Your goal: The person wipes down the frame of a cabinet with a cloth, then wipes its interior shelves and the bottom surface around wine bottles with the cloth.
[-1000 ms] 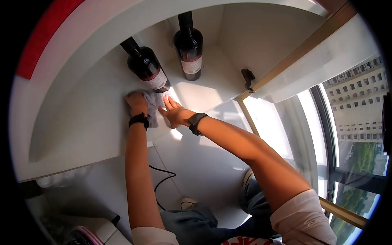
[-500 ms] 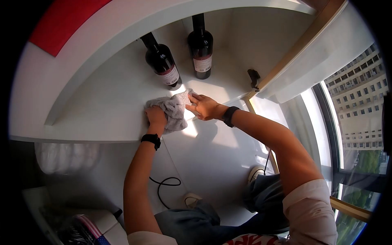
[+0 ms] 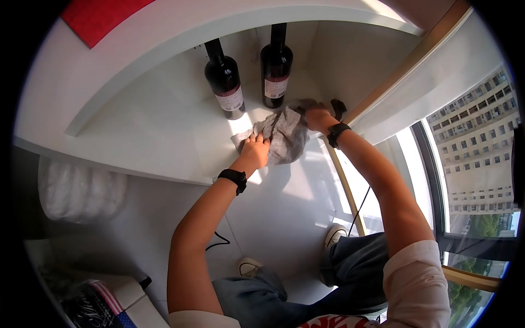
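A grey cloth (image 3: 287, 139) lies bunched on the white shelf (image 3: 147, 136), close to its front edge. My left hand (image 3: 255, 151) grips the near left part of the cloth, fingers bent over it. At the cloth's far right end, my right hand (image 3: 319, 117) is closed around the fabric; its fingertips are partly hidden. Just behind the cloth stand two dark wine bottles with pale labels, the left bottle (image 3: 223, 79) and the right bottle (image 3: 276, 68). Neither hand touches a bottle.
Right of my right hand is a small black fitting (image 3: 338, 109) by the wooden-edged panel (image 3: 404, 68). A red sheet (image 3: 101, 19) lies on the upper shelf. Below are a plastic-wrapped bundle (image 3: 82, 188), a box (image 3: 128, 298) and a black cable (image 3: 220, 240). A window (image 3: 470, 158) stands right.
Both hands have moved right along the shelf with the cloth. My right hand, fingers spread before, now grasps the cloth's end near the black fitting. The view has shifted slightly.
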The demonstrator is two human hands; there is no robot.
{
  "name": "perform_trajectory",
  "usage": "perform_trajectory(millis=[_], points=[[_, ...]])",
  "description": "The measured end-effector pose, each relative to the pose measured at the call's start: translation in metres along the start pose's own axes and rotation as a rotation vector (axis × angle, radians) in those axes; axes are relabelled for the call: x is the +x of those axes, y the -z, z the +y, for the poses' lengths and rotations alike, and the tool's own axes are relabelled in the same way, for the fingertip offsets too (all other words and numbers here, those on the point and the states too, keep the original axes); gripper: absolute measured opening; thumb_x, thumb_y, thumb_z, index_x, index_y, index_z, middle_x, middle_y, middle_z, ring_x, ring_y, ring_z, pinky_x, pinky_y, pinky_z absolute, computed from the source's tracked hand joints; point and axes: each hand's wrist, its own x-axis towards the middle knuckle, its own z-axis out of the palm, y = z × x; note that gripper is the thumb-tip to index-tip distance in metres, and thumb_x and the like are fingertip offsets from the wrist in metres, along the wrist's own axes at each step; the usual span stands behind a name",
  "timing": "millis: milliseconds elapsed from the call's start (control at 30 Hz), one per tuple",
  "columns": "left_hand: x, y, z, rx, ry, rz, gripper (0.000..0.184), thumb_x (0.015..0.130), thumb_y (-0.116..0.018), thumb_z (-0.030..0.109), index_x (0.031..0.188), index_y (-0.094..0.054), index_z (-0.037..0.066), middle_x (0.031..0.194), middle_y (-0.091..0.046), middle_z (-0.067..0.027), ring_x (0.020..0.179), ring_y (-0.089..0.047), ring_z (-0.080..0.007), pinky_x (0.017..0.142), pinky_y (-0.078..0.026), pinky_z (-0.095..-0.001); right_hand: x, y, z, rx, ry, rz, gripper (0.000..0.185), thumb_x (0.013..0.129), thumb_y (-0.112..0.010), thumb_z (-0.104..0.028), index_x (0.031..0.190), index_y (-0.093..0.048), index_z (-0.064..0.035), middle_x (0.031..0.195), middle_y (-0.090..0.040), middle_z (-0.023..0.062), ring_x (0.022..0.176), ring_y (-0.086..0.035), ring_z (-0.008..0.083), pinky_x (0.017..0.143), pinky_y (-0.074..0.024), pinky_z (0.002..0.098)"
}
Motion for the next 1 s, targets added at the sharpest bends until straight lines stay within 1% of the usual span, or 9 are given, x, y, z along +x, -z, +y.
perform_trajectory(millis=[200,400,433,533,567,667,700,833,1000], points=[[0.000,-0.016,-0.023,0.063,0.081,0.108,0.062,0.075,-0.056,0.031,0.128,-0.037,0.005,0.136,-0.031,-0.0177,0.121,-0.035,-0.0324,0.094,-0.032,-0.0444,-0.021,0.013,-0.033,-0.079,0.160,-0.113,0.026,0.067,-0.058,-0.017,0.089,-0.066,-0.0050,0.091,-0.064,0.0126,0.089,-0.061,0.0290,0.074,-0.0460,0.0395],[-0.014,-0.025,-0.029,0.062,0.033,0.190,0.071,0.068,-0.066,0.032,0.125,-0.038,0.002,0.135,-0.031,-0.0169,0.120,-0.033,-0.0336,0.091,-0.035,-0.0447,-0.032,0.018,-0.062,0.185,0.314,0.050,0.071,0.080,-0.036,-0.063,0.058,-0.061,-0.0002,0.062,-0.059,0.0170,0.063,-0.057,0.0349,0.062,-0.0459,0.0407],[-0.015,-0.025,-0.029,0.084,-0.019,0.318,0.055,0.067,-0.066,0.025,0.113,-0.047,0.001,0.124,-0.042,-0.0137,0.114,-0.039,-0.0311,0.086,-0.039,-0.0426,-0.031,0.017,-0.070,0.270,0.308,0.128,0.075,0.081,-0.032,-0.064,0.052,-0.057,0.0009,0.057,-0.056,0.0190,0.063,-0.056,0.0362,0.062,-0.0451,0.0415],[-0.018,-0.022,-0.030,-0.003,-0.071,0.291,0.032,0.069,-0.062,0.019,0.095,-0.052,0.004,0.106,-0.048,-0.0093,0.104,-0.045,-0.0276,0.081,-0.041,-0.0395,-0.031,0.013,-0.087,0.406,0.387,0.230,0.068,0.080,-0.039,-0.059,0.055,-0.058,0.0014,0.057,-0.056,0.0188,0.062,-0.056,0.0357,0.061,-0.0448,0.0406],[-0.020,-0.021,-0.030,0.016,-0.124,0.379,0.017,0.072,-0.058,0.013,0.086,-0.051,0.005,0.089,-0.049,-0.0083,0.093,-0.050,-0.0256,0.076,-0.044,-0.0369,-0.031,0.013,-0.089,0.431,0.442,0.173,0.050,0.075,-0.055,-0.047,0.059,-0.057,0.0003,0.058,-0.056,0.0176,0.062,-0.055,0.0356,0.061,-0.0444,0.0402],[-0.028,0.000,-0.025,-0.174,-0.071,0.155,0.017,0.075,-0.054,0.012,0.090,-0.050,0.004,0.088,-0.053,-0.0123,0.089,-0.053,-0.0278,0.074,-0.045,-0.0367,-0.029,0.003,-0.087,0.527,0.615,0.202,0.030,0.065,-0.065,-0.030,0.064,-0.055,-0.0007,0.062,-0.056,0.0165,0.063,-0.054,0.0356,0.061,-0.0437,0.0410],[-0.035,0.011,-0.018,-0.296,-0.043,0.180,0.017,0.078,-0.051,0.012,0.092,-0.048,0.003,0.080,-0.056,-0.0164,0.079,-0.055,-0.0326,0.070,-0.045,-0.0417,-0.025,-0.002,-0.085,0.538,0.675,0.224,0.022,0.058,-0.066,-0.017,0.067,-0.053,-0.0012,0.064,-0.056,0.0158,0.065,-0.055,0.0357,0.061,-0.0432,0.0416],[-0.050,0.020,-0.004,-0.628,0.077,0.355,0.018,0.084,-0.047,0.014,0.097,-0.047,0.001,0.069,-0.056,-0.0206,0.068,-0.055,-0.0384,0.060,-0.041,-0.0441,-0.031,0.008,-0.083,0.454,0.587,0.185,0.015,0.059,-0.060,-0.012,0.069,-0.056,-0.0017,0.069,-0.059,0.0151,0.070,-0.058,0.0323,0.063,-0.0450,0.0397],[-0.044,0.029,0.011,-0.873,0.428,0.608,0.019,0.085,-0.044,0.015,0.097,-0.049,0.000,0.077,-0.058,-0.0212,0.074,-0.055,-0.0389,0.067,-0.042,-0.0418,-0.034,0.020,-0.084,0.559,0.570,0.183,0.019,0.063,-0.056,-0.014,0.075,-0.054,0.0009,0.065,-0.057,0.0189,0.067,-0.056,0.0366,0.062,-0.0445,0.0426]])
